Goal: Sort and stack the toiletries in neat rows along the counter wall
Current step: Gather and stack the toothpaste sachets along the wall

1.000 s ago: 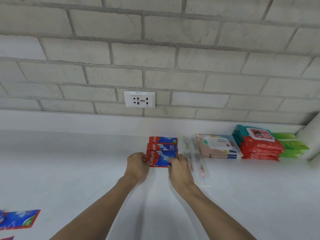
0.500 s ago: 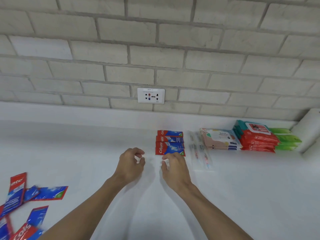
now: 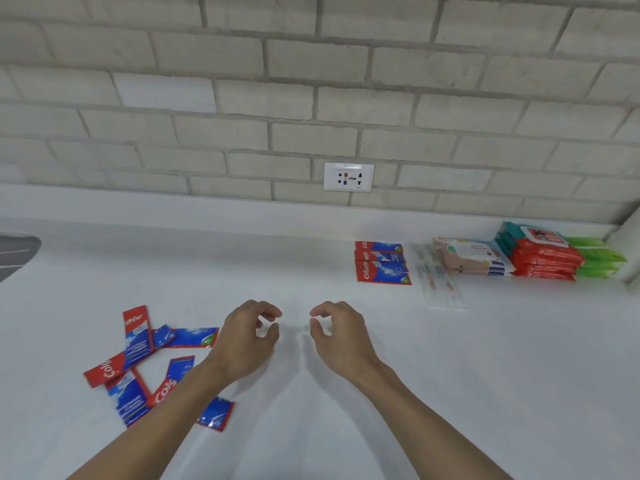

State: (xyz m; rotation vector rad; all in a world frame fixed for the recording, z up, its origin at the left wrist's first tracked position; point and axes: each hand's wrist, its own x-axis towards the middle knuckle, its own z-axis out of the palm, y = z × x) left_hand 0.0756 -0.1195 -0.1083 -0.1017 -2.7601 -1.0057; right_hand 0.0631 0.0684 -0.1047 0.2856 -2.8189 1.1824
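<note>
I had both hands over the middle of the counter (image 3: 485, 375), side by side with a gap between them. The left hand (image 3: 247, 336) had its fingers loosely curled, thumb near forefinger, and it held nothing. The right hand (image 3: 341, 336) mirrored it, relaxed and empty too. The loose sachets (image 3: 145, 362) lay towards the front left of the counter, red and blue, scattered and overlapping at all angles. The left forearm crossed above the near side of that heap, and one sachet showed just beside it. The stacked sachets (image 3: 382, 263) sat well apart from the hands, near the back edge, overlapping in a short column that ran from the back edge towards me, red ends to the left. Just to their right lay the clear packs (image 3: 438, 282), long and thin, pointing away from the wall (image 3: 311, 98) — I could not make out their contents. Next came the beige wipes (image 3: 471, 258), piled flat, then the red wipes (image 3: 543, 254) in a taller pile. The green packs (image 3: 599, 258) were tucked into the back right corner, the three piles close side by side. A socket (image 3: 349, 177) was set in the brick wall above the stacked sachets. A dark thing (image 3: 15, 254) cut in at the counter's left edge — too little showed to tell what.
</note>
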